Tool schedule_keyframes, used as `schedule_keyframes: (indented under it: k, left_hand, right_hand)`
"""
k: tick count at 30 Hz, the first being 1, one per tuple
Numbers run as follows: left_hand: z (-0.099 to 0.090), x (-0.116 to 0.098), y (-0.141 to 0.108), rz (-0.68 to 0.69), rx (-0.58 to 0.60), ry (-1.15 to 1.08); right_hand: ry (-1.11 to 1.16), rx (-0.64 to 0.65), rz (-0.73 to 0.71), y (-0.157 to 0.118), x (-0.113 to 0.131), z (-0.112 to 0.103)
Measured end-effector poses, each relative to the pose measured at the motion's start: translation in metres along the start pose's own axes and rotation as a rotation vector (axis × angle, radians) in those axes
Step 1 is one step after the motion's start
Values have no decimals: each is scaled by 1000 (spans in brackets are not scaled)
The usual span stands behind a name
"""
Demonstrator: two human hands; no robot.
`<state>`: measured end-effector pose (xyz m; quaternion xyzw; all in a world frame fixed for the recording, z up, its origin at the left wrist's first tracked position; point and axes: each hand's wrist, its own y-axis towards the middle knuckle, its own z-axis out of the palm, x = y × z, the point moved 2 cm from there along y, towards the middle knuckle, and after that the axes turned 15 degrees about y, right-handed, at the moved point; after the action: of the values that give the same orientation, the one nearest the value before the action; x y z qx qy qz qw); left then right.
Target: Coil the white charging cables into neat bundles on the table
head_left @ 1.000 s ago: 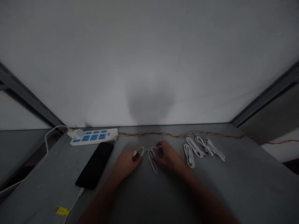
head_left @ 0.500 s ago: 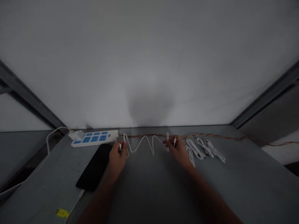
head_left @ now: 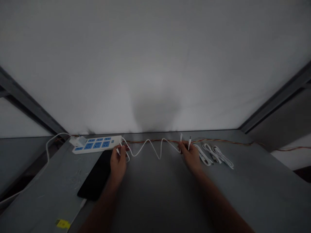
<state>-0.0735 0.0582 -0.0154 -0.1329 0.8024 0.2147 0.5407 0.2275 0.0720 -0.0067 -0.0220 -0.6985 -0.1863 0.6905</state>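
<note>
Between my hands a thin white cable [head_left: 159, 158] hangs in zigzag bends, kinked from having been folded. My left hand [head_left: 119, 161] pinches one end of it, beside the upper corner of a black tablet-like device [head_left: 93, 181]. At the other end my right hand [head_left: 190, 158] is closed on the cable, with a white plug [head_left: 190, 143] with a metal tip sticking up past the fingers. A small loop of the cable rises near that thumb. Several coiled white cables [head_left: 223, 157] lie on the grey surface just right of my right hand.
A white power strip [head_left: 97, 144] with blue sockets lies at the back left, a white adapter [head_left: 78, 141] plugged into it. Twisted red-and-yellow wires [head_left: 218, 141] run along the back edge. A yellow-tagged connector [head_left: 63, 223] sits at front left. A pale wall [head_left: 155, 64] stands behind.
My hands have moved apart, the left one leftward and the right one rightward, spreading the cable's bends wider. The plug at my right hand now stands out more clearly.
</note>
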Motion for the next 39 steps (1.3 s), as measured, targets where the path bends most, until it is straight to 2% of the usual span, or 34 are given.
schedule_keyframes:
  k: [9,21,39]
  left_hand:
    - [-4,-3,1,-8,13,-2]
    - [-7,2,5,-55,-92,8]
    - [-6,-2,3,-98,-91,-52]
  right_hand:
    - [-28,-37,16,3,-2,-4]
    - [-42,-7,7,1,3,-1]
    - [-26,-32,-14,-2,2,0]
